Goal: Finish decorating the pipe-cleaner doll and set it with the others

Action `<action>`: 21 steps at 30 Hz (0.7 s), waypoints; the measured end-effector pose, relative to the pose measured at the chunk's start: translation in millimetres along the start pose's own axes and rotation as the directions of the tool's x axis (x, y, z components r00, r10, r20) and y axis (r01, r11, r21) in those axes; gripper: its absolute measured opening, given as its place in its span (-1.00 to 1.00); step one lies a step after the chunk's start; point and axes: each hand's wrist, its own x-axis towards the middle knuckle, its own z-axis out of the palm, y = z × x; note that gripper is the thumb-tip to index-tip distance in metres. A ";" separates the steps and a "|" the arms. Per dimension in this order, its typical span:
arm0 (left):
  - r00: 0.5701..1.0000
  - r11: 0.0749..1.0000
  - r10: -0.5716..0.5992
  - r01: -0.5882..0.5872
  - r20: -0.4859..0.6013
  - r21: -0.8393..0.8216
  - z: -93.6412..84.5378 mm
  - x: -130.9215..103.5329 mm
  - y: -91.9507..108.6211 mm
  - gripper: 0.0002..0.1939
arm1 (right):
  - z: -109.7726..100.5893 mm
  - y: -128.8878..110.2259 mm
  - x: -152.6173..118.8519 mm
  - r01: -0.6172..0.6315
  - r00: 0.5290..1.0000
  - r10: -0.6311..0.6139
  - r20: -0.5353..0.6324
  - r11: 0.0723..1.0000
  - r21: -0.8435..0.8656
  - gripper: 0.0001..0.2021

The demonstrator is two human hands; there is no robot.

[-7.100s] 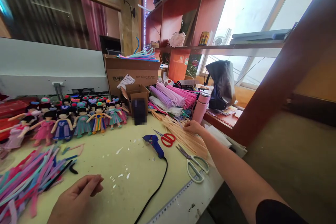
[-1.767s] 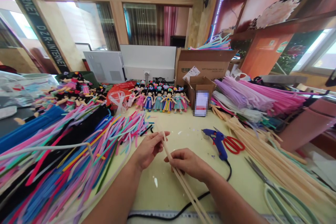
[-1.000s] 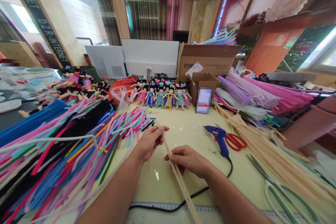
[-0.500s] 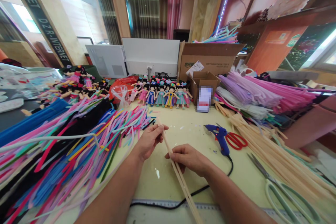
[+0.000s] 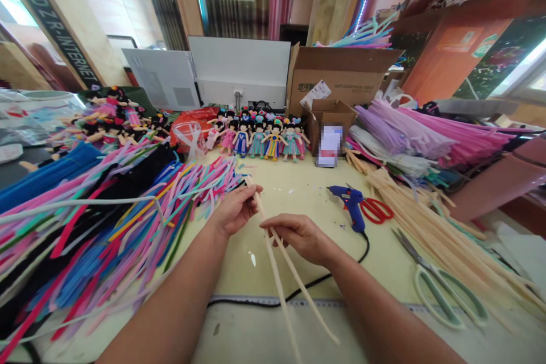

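Two beige pipe cleaners (image 5: 273, 256) run from my fingers down toward the front of the table. My left hand (image 5: 236, 209) is closed in a pinch on their upper end, thumb on top. Lower along them, my right hand (image 5: 301, 237) grips one strand between thumb and fingers. Below my right hand the two strands spread apart into a narrow V. Part of the right fingers is hidden behind the hand.
Colourful pipe cleaners (image 5: 140, 216) pile up at left, beige ones (image 5: 443, 233) at right. A blue glue gun (image 5: 350, 205), red scissors (image 5: 375, 210) and green-handled scissors (image 5: 447, 290) lie right of my hands. Several small dolls (image 5: 258, 139) stand behind, beside a cardboard box (image 5: 341, 77).
The strands' lower ends, close together before, now stand apart. My right hand has slid a little up toward the left hand. The whole view has tilted down slightly.
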 end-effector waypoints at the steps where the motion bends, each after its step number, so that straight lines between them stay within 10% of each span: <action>1: 1.000 1.000 -0.009 0.009 0.002 -0.004 0.2 -0.1 -0.1 -0.79 | 0.2 -0.6 -0.1 0.050 0.999 -0.050 0.003 0.998 -0.045 -0.73; 21: 0.997 0.998 -0.060 0.060 0.055 0.003 -1.8 1.8 -6.5 -0.85 | 6.6 -13.3 -2.1 0.229 0.973 -0.210 0.092 0.861 -0.453 -0.73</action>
